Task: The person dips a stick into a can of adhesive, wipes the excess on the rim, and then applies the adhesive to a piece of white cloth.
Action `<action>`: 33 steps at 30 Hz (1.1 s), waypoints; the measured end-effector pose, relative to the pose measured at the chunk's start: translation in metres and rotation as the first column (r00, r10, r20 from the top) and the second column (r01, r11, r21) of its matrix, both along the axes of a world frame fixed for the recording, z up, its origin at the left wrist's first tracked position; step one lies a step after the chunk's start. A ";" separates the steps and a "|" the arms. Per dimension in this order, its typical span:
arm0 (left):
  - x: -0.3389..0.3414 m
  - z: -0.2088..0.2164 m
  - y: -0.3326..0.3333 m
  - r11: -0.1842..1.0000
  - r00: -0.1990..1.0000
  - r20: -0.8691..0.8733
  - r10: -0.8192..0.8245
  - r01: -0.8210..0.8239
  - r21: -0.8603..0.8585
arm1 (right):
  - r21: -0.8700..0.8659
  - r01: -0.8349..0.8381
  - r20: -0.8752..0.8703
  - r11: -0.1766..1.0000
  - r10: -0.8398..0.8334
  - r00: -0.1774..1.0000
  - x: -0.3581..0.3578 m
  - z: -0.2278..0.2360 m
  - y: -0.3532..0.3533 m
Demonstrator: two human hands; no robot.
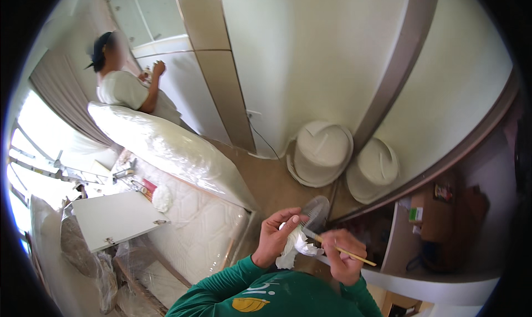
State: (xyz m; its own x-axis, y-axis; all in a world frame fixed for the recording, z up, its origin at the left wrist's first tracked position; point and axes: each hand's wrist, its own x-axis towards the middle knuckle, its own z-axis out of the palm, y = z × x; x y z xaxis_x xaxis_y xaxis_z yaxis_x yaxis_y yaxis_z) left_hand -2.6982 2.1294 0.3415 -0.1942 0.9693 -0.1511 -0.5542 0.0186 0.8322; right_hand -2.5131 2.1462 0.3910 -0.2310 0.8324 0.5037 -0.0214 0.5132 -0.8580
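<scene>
Close in front of my green-sleeved body, my left hand is closed on a crumpled white cloth or tissue. A clear plastic cup sits at the fingertips of that hand, apparently gripped with the cloth. My right hand pinches a thin brush by its light wooden handle. The brush slants up to the left, its pale head close to the cup and the cloth. What the cup contains cannot be made out.
Two pale, rounded, covered stools stand by the wall ahead. A plastic-wrapped mattress leans upright at left, beside a bed bearing a white hinged panel. Behind it, a co-worker faces a cabinet. An open cabinet holds items at right.
</scene>
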 end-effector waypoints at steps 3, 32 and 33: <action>-0.016 -0.008 0.001 0.999 0.998 -0.065 0.019 -0.021 -0.037 | -0.316 -0.505 -0.332 0.803 0.405 0.852 0.011 0.010 -0.005; -0.385 0.111 0.198 0.966 -0.055 -0.965 0.256 -0.030 0.258 | -0.716 0.092 0.689 0.692 0.680 0.252 -0.049 -0.340 0.088; -0.381 0.111 0.200 0.979 -0.073 -0.977 0.202 0.014 0.202 | -0.660 0.062 0.741 0.749 0.635 0.216 -0.049 -0.361 0.087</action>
